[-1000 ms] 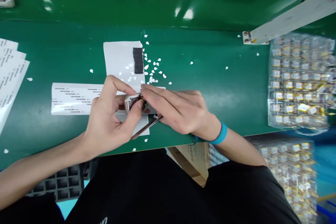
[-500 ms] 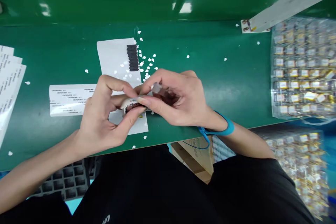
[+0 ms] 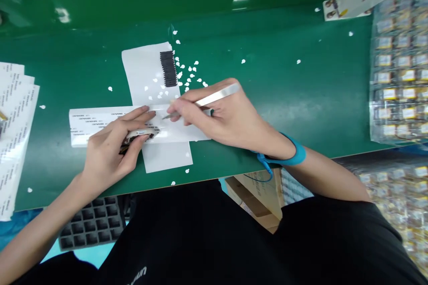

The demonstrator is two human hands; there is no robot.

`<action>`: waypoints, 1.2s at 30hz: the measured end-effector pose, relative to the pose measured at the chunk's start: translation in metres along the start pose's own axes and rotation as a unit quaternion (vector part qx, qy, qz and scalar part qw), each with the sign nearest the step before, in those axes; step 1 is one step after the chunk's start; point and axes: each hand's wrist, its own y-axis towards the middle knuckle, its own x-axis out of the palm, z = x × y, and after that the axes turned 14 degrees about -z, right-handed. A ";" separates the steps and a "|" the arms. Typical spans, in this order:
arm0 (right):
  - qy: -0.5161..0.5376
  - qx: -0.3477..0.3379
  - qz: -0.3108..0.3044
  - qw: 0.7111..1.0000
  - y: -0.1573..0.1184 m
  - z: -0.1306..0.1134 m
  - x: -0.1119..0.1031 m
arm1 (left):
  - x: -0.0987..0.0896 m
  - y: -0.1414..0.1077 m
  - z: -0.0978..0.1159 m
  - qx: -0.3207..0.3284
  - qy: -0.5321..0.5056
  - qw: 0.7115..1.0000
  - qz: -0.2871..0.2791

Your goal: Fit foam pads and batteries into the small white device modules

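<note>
My left hand (image 3: 109,156) is shut around a small silver-and-white device (image 3: 137,136) with dark parts, resting just over the white label sheet (image 3: 100,127). My right hand (image 3: 217,113) holds slim metal tweezers (image 3: 217,96), their tips (image 3: 166,116) low over the same sheet. A second white sheet (image 3: 147,75) lies crosswise under it and carries a black strip of small labels (image 3: 168,69). Tiny white paper bits (image 3: 189,73) are scattered beside that strip.
The hands work on a green bench mat (image 3: 267,93). A stack of printed sheets (image 3: 16,133) lies at the left, and bagged batteries (image 3: 401,67) at the right. A blue wrist strap (image 3: 284,157) circles my right wrist. A white board (image 3: 354,0) crosses the far right corner.
My hands have parted. The device moved left and down in my left hand, and my right hand drew back, bringing the tweezers over the label sheet.
</note>
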 end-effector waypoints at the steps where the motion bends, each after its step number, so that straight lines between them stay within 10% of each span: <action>1: -0.003 0.005 -0.013 1.000 0.001 0.003 0.003 | 0.003 0.000 0.001 -0.009 0.001 1.000 0.004; 14: 0.291 0.061 0.025 0.954 0.007 0.017 0.024 | 0.007 0.000 0.003 -0.001 0.021 1.000 0.013; 26: 0.321 -0.014 0.074 0.944 0.007 0.009 0.008 | 0.007 0.004 0.005 -0.019 -0.024 0.999 0.043; 31: 0.232 0.020 0.151 0.961 0.002 0.002 0.010 | -0.004 0.024 0.021 -0.088 -0.135 0.978 0.136; 36: 0.272 -0.055 0.197 0.940 0.005 0.000 0.014 | -0.006 0.046 0.026 -0.086 -0.403 0.911 -0.010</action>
